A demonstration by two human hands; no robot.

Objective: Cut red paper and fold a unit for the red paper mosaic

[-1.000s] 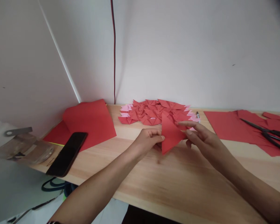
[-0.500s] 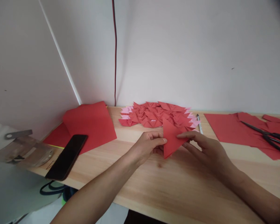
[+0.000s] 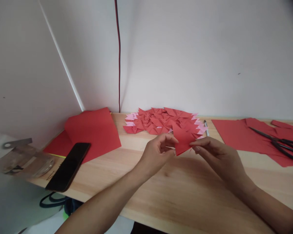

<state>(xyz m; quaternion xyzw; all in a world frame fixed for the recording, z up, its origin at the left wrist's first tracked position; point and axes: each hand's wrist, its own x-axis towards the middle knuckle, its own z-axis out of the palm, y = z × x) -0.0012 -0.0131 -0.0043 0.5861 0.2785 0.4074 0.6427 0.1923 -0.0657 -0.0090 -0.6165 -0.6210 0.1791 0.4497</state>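
Note:
A folded red paper triangle (image 3: pixel 183 140) hangs just above the wooden table (image 3: pixel 190 191), held between both hands. My left hand (image 3: pixel 157 152) pinches its left edge with thumb and fingertips. My right hand (image 3: pixel 217 154) grips its right corner with curled fingers. Right behind the held piece lies a pile of several folded red and pink paper pieces (image 3: pixel 162 121) against the wall.
A red paper sheet (image 3: pixel 92 128) and a black phone (image 3: pixel 68 165) lie at the left. A pen (image 3: pixel 206 126) rests beside the pile. More red paper (image 3: pixel 241 133) with black scissors (image 3: pixel 279 143) sits at the right. A cable (image 3: pixel 118 55) runs down the wall.
The paper triangle has been tilted and looks smaller and flatter than before. My right hand closed from spread fingers onto its right corner. My left fingers lifted higher on the left edge.

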